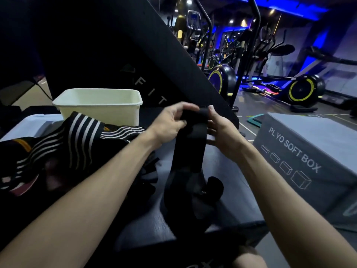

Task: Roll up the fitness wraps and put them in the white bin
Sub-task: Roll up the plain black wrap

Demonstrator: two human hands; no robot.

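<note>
Both hands hold up one end of a black fitness wrap above a dark padded box. My left hand pinches its top left edge and my right hand grips the top right edge. The rest of the wrap hangs down and bunches on the box near my body. A pile of black wraps with white stripes lies to the left. The white bin stands behind that pile, open at the top; I cannot see into it.
A grey box marked PLYO SOFT BOX sits to the right. A large black slanted pad rises behind the bin. Exercise bikes and other gym machines stand on the floor at the back right.
</note>
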